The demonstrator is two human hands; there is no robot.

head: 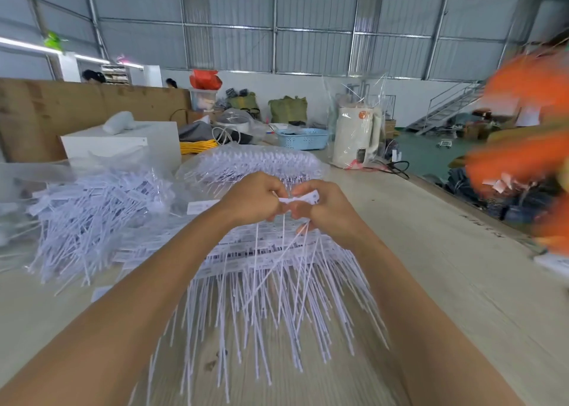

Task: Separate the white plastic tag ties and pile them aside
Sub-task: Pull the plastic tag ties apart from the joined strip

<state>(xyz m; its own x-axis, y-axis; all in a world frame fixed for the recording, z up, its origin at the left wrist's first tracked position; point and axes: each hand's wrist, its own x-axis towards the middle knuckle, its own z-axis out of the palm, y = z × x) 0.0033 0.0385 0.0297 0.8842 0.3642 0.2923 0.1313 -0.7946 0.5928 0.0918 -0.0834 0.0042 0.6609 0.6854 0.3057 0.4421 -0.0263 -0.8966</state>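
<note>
While a strip of white tag ties (300, 198) is held up between both hands above the tabletop (446, 251), only the head view is given. The left hand (255, 199) has its fingers curled round the strip's left end; the right hand (323, 208) pinches the flat tag end, its fingers closed on it, with thin tails hanging below. The strip is judged to be raised clear of the stock so one tie can be pulled or snapped off without tangling. Directly beneath, joined rows of ties (271, 270) are fanned out on the tabletop, tails toward the person, likely kept close for quick reach. A loose pile of ties (92, 214) lies to the left, judged the set-aside heap. Behind the hands a clear plastic bag (255, 162) holds more ties, packed in rows. Further back, a blue basket (303, 138) is seen, contents too small to tell, and a white appliance in clear wrap (357, 134). Orange blur at right is unreadable
</note>
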